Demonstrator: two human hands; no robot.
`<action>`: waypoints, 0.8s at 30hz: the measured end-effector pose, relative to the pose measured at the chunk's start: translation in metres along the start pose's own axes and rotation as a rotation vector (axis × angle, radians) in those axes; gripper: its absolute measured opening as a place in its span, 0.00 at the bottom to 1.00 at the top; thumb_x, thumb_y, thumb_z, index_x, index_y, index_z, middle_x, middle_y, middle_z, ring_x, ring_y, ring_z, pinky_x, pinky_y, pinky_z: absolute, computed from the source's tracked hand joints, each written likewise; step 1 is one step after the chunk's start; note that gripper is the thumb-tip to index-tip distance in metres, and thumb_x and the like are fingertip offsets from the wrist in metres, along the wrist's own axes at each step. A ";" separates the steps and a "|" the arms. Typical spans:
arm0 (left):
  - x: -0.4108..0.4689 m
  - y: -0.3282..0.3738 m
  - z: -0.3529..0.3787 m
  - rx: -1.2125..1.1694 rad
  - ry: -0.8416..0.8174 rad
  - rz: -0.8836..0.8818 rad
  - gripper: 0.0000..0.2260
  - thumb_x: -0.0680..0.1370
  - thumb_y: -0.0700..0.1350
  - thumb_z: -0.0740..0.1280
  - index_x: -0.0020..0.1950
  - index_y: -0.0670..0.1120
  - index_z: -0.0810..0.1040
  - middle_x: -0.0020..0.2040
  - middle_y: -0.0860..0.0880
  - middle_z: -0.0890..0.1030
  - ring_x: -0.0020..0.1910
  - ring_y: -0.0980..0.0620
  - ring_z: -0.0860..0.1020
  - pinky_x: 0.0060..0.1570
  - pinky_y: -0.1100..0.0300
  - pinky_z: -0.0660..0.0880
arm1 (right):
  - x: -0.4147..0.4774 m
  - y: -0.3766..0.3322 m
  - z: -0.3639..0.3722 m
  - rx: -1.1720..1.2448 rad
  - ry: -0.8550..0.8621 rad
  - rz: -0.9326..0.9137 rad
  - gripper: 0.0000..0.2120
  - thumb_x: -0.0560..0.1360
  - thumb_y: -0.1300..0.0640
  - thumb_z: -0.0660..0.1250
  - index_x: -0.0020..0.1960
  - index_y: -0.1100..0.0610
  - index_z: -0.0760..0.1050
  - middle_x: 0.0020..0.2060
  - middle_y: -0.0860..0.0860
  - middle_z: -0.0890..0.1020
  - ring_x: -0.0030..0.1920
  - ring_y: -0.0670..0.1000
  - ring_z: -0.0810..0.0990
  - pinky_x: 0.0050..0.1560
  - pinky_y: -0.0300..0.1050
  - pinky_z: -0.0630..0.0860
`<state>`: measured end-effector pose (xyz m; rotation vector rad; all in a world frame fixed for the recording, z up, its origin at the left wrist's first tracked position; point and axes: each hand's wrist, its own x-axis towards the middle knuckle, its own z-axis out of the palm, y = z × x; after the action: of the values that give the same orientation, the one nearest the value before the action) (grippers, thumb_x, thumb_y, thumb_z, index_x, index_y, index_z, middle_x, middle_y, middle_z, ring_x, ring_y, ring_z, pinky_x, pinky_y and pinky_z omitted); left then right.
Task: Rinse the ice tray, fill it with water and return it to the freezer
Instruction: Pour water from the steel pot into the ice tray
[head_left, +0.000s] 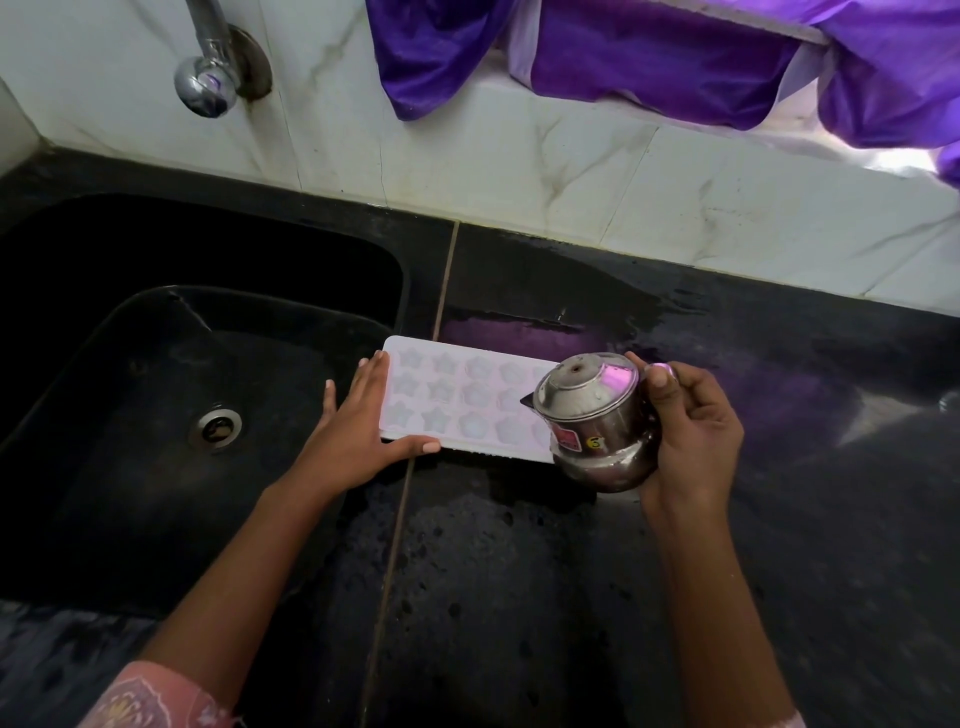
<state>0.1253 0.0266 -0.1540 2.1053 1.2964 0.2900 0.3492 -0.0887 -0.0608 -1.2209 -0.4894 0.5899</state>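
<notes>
A pale pink ice tray (457, 395) with star and flower moulds lies flat on the black counter, just right of the sink. My left hand (358, 426) rests against the tray's left end, fingers straight along its edge and thumb laid on its near rim. My right hand (691, 431) grips a small lidded steel pot (597, 421), tilted with its spout over the tray's right end. The pot hides the tray's right part. No water stream is visible.
The black sink (156, 395) with its steel drain (215, 427) lies to the left, under a chrome tap (208, 78) on the white tiled wall. The counter (779, 415) looks wet. Purple cloth (675, 57) hangs at the upper right.
</notes>
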 end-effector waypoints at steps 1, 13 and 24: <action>0.000 0.000 0.000 -0.001 0.001 0.001 0.52 0.65 0.68 0.62 0.76 0.48 0.37 0.78 0.52 0.41 0.74 0.58 0.38 0.71 0.51 0.32 | 0.000 0.000 0.002 0.005 -0.007 -0.001 0.05 0.66 0.60 0.68 0.41 0.60 0.74 0.35 0.46 0.85 0.43 0.45 0.83 0.46 0.38 0.79; 0.001 -0.003 0.002 -0.006 0.009 0.019 0.54 0.62 0.71 0.59 0.76 0.48 0.37 0.78 0.52 0.41 0.74 0.59 0.37 0.69 0.53 0.31 | -0.002 0.004 0.020 -0.019 -0.113 -0.043 0.06 0.69 0.68 0.67 0.38 0.58 0.74 0.32 0.45 0.84 0.42 0.44 0.84 0.45 0.36 0.78; 0.000 -0.002 0.001 -0.004 0.006 0.012 0.54 0.62 0.71 0.59 0.76 0.48 0.37 0.78 0.52 0.41 0.74 0.58 0.37 0.69 0.52 0.31 | -0.004 -0.004 0.024 -0.074 -0.141 -0.072 0.06 0.70 0.67 0.66 0.39 0.58 0.74 0.32 0.43 0.84 0.43 0.43 0.83 0.44 0.34 0.78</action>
<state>0.1245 0.0272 -0.1564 2.1108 1.2867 0.3044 0.3319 -0.0750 -0.0509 -1.2313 -0.6763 0.6028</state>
